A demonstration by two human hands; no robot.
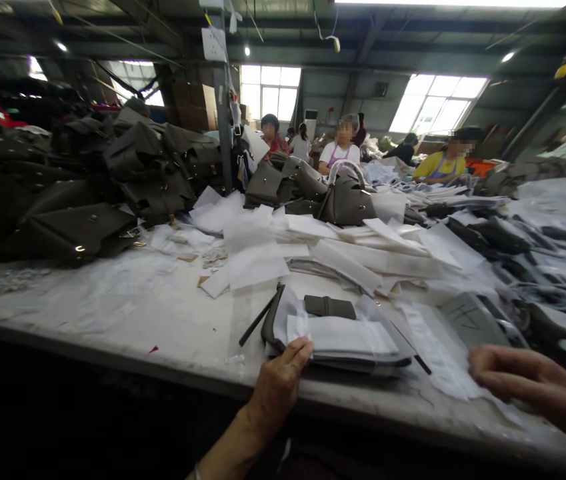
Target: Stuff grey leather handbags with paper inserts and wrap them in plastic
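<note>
A dark grey-green bag (277, 320) lies flat at the front edge of the worktable, with white padding sheet (347, 335) over it and a small dark strap piece (330, 307) on top. My left hand (280, 377) grips its near left edge, thumb and fingers closed on the white sheet and bag. Thin dark straps stick out at both sides of the bag. Off to the right, my right hand (517, 377) is blurred, its fingers curled together over clear plastic sleeves (443, 350). What it holds, if anything, cannot be made out.
Dark bags (77, 227) are heaped at the left, and more bags (347, 197) stand behind white sheets (257, 260). Wrapped parts (563, 300) pile up at the right. A metal post (223, 100) rises beyond the table (187, 333). Several people work farther back.
</note>
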